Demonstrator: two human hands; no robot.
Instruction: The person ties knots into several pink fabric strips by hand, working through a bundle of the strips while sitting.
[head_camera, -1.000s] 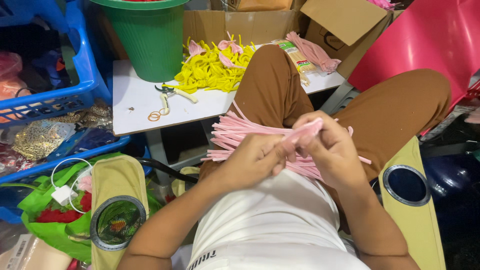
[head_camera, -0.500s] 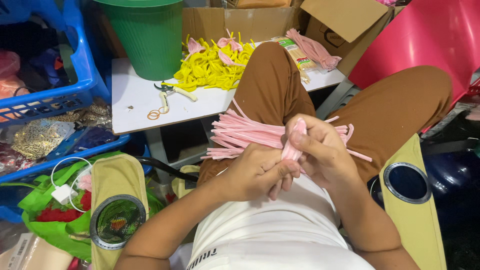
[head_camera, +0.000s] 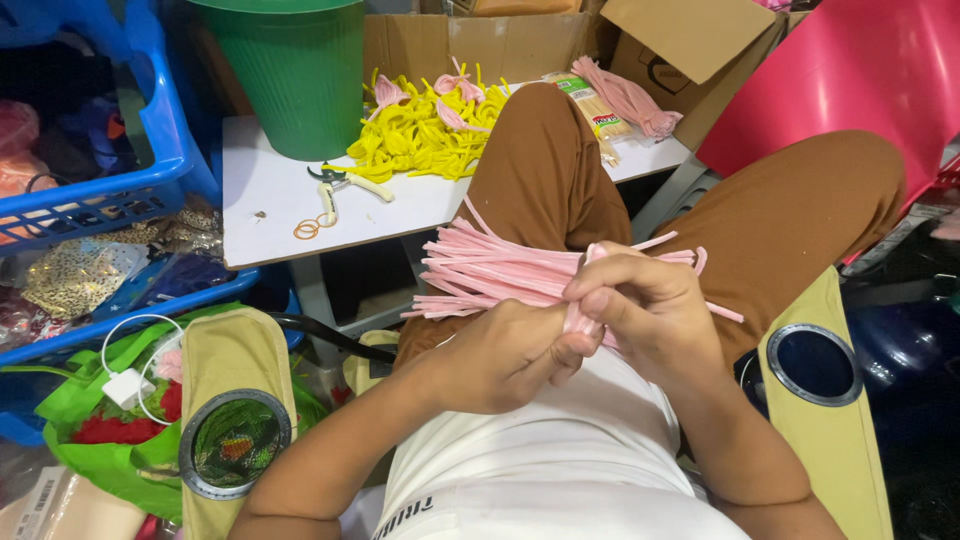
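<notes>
Hands dropped lower | both hands' fingers (head_camera: 600, 300) pinch pink strips (head_camera: 490, 272) | yellow pile (head_camera: 425, 135), pliers (head_camera: 335, 185) beyond knee

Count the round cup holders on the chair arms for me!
2: one cup holder on the arm by the left hand, one cup holder on the arm beside the right hand.

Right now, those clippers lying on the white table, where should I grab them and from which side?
Grip the clippers by the pale handles, coming from above on the near side. The handles splay toward the front edge of the white table beside the rubber bands, while the dark jaws point back toward the green bin.
</notes>
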